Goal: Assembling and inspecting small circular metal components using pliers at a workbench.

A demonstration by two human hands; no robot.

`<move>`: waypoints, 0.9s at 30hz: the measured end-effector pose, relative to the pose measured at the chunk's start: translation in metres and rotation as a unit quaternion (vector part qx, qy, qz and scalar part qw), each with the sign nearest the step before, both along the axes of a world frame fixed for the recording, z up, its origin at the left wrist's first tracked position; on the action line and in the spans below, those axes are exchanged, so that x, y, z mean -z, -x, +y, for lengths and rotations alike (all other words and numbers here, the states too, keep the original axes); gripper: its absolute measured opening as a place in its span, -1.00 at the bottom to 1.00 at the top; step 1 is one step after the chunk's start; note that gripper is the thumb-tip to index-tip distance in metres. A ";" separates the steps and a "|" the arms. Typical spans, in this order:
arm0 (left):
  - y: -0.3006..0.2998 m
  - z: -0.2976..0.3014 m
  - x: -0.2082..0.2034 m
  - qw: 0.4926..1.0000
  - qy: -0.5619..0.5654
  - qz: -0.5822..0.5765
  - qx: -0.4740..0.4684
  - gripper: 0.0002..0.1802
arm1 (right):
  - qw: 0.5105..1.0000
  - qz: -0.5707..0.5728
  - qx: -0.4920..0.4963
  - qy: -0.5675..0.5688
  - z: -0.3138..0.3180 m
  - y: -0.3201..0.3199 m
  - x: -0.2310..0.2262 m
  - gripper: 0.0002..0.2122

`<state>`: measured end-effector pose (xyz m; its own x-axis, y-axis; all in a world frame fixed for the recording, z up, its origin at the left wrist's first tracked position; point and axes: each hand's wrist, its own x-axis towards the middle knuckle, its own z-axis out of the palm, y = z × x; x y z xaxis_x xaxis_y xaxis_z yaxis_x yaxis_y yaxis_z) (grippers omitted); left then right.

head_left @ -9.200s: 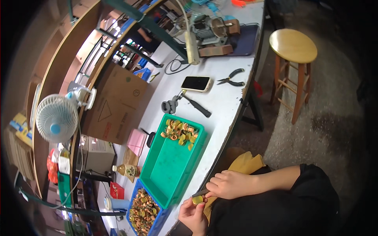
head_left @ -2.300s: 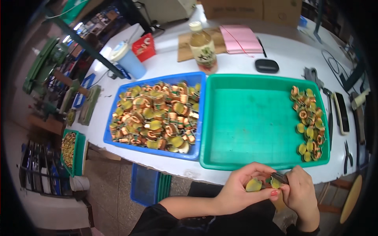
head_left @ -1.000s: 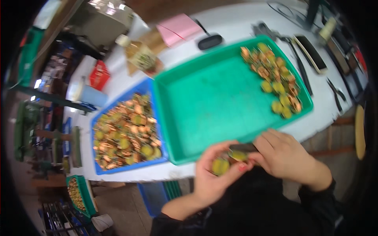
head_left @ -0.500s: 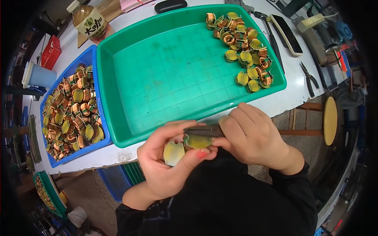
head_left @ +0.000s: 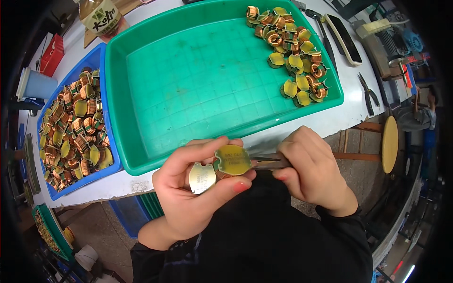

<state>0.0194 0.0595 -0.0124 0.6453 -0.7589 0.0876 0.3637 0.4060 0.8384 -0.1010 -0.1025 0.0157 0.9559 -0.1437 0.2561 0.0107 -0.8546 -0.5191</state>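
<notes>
My left hand (head_left: pixel 175 191) is closed around two copper-wound toroidal coils with flat plates. The yellow plate of one coil (head_left: pixel 234 159) faces up between thumb and fingers. The other coil (head_left: pixel 202 178) rests in the palm, its plate shining with glare. My right hand (head_left: pixel 315 172) grips dark pliers (head_left: pixel 271 161), with most of the handles hidden in the fist. Their jaws point left at the right edge of the first coil; whether they touch a wire there I cannot tell. Both hands are just off the near edge of the green tray (head_left: pixel 188 150).
Several similar coils (head_left: pixel 295 61) lie at the tray's right end. A blue bin (head_left: pixel 109 137) heaped with coils (head_left: pixel 78 122) stands left. Right of the tray are a phone (head_left: pixel 343 38) and another pair of pliers (head_left: pixel 368 94). A bottle (head_left: pixel 101 19) stands at the back left.
The pliers have moved from across the top of the first coil to its right edge, and my right hand has shifted right. The coil's plate has turned to face up more fully.
</notes>
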 end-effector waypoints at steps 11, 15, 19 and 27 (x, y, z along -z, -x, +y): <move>-0.002 0.002 0.004 0.993 -0.047 -0.104 0.015 -0.50 | 0.995 -0.044 -0.044 0.081 0.005 -0.009 0.000 -0.75; -0.002 0.001 0.008 0.992 -0.046 -0.116 0.007 -0.50 | 0.993 -0.031 -0.045 0.107 0.004 -0.009 0.001 -0.74; -0.003 -0.001 0.010 0.989 -0.048 -0.142 -0.002 -0.50 | 0.992 -0.010 -0.041 0.116 0.004 -0.008 0.001 -0.73; -0.007 -0.001 0.005 0.985 -0.059 -0.163 0.023 -0.51 | 0.995 -0.003 -0.019 0.102 0.008 -0.009 -0.008 -0.77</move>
